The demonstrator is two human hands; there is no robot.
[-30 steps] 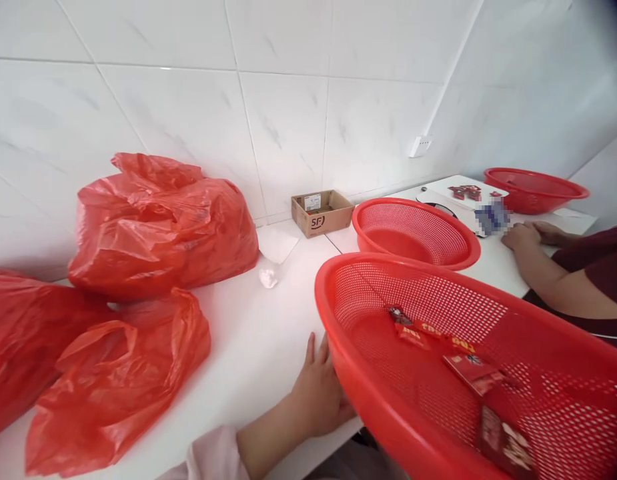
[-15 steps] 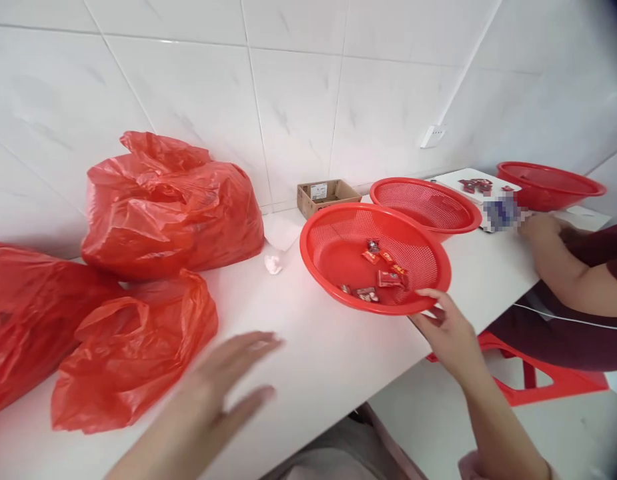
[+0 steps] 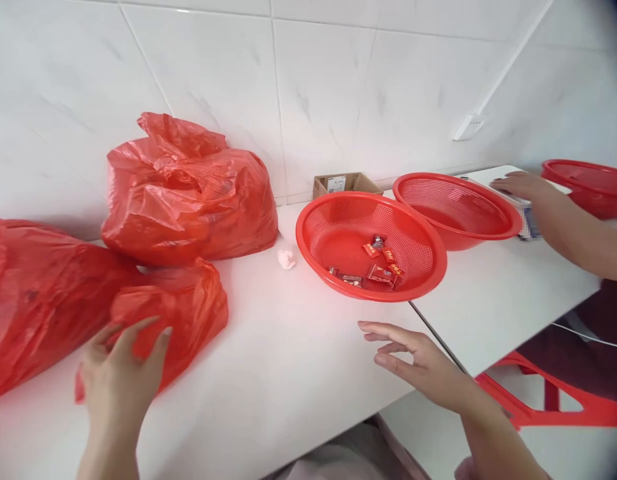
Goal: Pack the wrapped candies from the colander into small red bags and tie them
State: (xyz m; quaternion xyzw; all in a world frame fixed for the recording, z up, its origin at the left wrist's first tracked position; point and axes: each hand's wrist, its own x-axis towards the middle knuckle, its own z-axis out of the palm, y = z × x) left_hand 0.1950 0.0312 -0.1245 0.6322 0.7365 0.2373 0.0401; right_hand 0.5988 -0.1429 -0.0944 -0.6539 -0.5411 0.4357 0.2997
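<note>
My left hand (image 3: 125, 363) is over the small, loose red plastic bag (image 3: 198, 320) at the left, its fingers bent and spread. The fingertips overlap the bag, but whether they touch it I cannot tell. My right hand (image 3: 418, 363) hovers above the white table near its front edge, fingers stretched out and holding nothing. Just beyond it stands a red mesh basket (image 3: 308, 263) with several wrapped candies (image 3: 381, 273) in the bottom.
Two fuller red bags, one at the back (image 3: 193, 207) and one far left (image 3: 33, 307), lie on the table (image 3: 258, 380). Crumpled tissue (image 3: 286, 259), a cardboard box (image 3: 348, 182) and a second red basket (image 3: 458, 207) stand behind. At right, a co-worker's hand (image 3: 521, 183) is over a white scale (image 3: 493, 175).
My right hand has let go of the basket rim and come nearer. My left hand has moved left to the small bag. The co-worker's arm has moved over the scale.
</note>
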